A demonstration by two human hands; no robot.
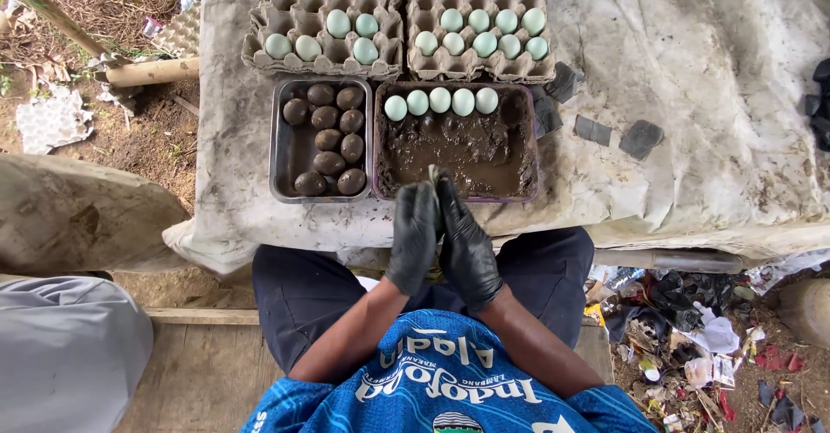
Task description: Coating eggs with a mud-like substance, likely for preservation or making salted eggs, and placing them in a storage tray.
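Observation:
My left hand [413, 236] and my right hand [468, 245], both in black gloves, are pressed palm to palm over the near edge of a tray of wet brown mud [534, 152]. A small mud-smeared object [432, 173] peeks out between the fingertips; most of it is hidden, so I cannot tell what it is. A row of pale blue-green eggs [440, 100] lies along the far side of the mud. Left of it, a metal tray [278, 139] holds several mud-coated eggs [328, 139].
Two grey cardboard egg trays [324, 61] [480, 66] with more pale eggs stand behind. A stained pale sheet [692, 96] covers the table, with dark flat pieces [641, 137] at the right. A grey sack [69, 347] lies at my left; litter [692, 347] lies on the ground at my right.

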